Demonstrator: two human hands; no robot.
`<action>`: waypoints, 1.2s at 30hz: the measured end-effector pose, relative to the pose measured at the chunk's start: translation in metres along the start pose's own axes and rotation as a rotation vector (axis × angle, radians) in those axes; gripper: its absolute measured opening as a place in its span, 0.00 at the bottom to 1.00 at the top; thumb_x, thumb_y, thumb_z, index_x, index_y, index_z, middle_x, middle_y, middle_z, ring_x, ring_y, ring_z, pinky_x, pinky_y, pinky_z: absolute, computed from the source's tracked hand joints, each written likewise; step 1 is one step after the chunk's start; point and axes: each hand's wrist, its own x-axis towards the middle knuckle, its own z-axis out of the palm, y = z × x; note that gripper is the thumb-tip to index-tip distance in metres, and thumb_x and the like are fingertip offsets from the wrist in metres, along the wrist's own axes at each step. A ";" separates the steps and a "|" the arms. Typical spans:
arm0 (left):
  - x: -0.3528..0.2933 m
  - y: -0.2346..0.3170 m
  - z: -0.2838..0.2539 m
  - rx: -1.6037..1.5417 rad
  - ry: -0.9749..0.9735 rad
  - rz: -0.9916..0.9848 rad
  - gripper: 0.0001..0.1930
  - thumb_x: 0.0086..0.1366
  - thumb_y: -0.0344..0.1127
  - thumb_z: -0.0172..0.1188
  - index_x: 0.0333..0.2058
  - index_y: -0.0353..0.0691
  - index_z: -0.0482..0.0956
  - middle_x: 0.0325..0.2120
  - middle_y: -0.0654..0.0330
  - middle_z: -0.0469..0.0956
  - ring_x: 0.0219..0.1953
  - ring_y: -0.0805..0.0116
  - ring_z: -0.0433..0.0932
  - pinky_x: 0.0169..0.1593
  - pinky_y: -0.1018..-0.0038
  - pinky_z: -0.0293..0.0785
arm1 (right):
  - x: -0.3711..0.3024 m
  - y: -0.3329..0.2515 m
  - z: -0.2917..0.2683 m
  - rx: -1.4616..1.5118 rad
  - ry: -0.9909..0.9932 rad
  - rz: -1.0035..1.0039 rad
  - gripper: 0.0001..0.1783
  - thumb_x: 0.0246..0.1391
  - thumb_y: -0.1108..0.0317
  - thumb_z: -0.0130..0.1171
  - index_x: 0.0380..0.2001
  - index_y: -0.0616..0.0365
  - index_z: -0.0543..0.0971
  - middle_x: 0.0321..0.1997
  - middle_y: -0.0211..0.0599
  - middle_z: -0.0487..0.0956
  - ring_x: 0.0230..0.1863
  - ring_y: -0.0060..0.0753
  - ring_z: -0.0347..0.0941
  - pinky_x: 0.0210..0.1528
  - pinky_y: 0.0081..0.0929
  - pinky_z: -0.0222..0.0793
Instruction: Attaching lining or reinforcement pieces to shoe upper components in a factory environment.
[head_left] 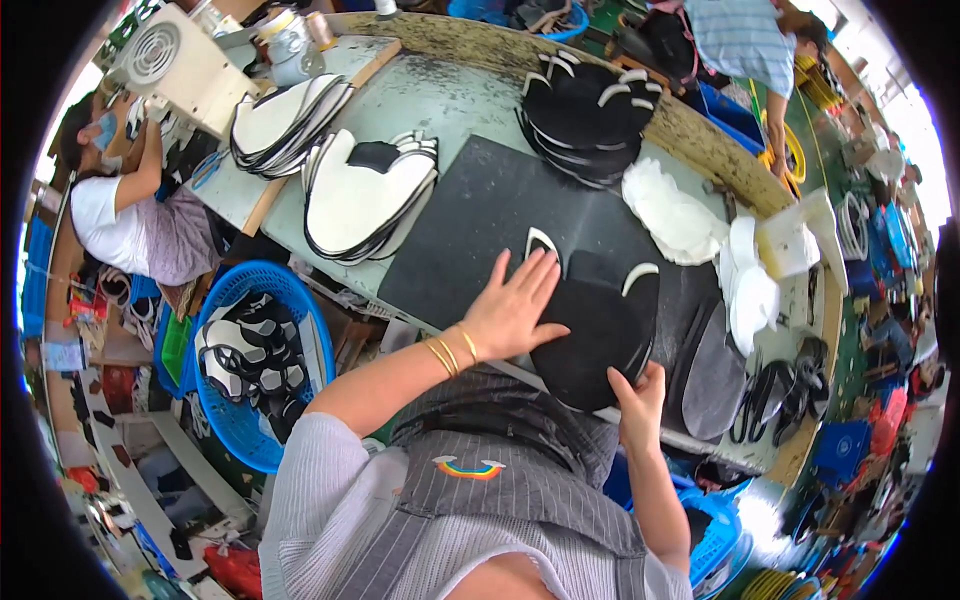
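In the head view, a black, rounded, flat sheet piece with white crescent tips lies on a dark grey, flat mat, partly beneath the left hand, spread flat. The right hand has its thumb at the lower right edge; whether it pinches, I cannot tell.

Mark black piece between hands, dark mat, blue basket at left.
Black piece (595, 345), head view: middle of its top face.
Dark mat (450, 235), head view: bare left part.
Blue basket (319, 358), head view: right inner wall.
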 end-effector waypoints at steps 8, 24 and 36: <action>-0.026 -0.085 -0.070 -0.333 0.588 -0.352 0.13 0.59 0.34 0.60 0.41 0.34 0.74 0.44 0.51 0.74 0.45 0.52 0.74 0.47 0.68 0.71 | 0.016 -0.125 0.044 0.201 -0.069 -0.434 0.24 0.50 0.83 0.54 0.51 0.60 0.64 0.45 0.34 0.73 0.45 0.23 0.69 0.49 0.20 0.64; -0.153 -0.203 -0.091 -0.012 0.348 -0.530 0.23 0.48 0.41 0.68 0.42 0.36 0.79 0.47 0.56 0.76 0.52 0.61 0.73 0.54 0.70 0.71 | 0.125 -0.058 0.254 0.015 -0.782 0.064 0.27 0.57 0.67 0.55 0.52 0.78 0.63 0.46 0.54 0.74 0.47 0.40 0.74 0.52 0.29 0.71; -0.118 -0.140 -0.070 0.180 0.572 -0.427 0.08 0.53 0.31 0.64 0.32 0.36 0.77 0.28 0.56 0.79 0.27 0.60 0.79 0.32 0.70 0.75 | 0.120 -0.085 0.300 -0.176 -0.728 -0.051 0.11 0.43 0.73 0.64 0.23 0.67 0.72 0.18 0.34 0.73 0.15 0.22 0.65 0.17 0.20 0.58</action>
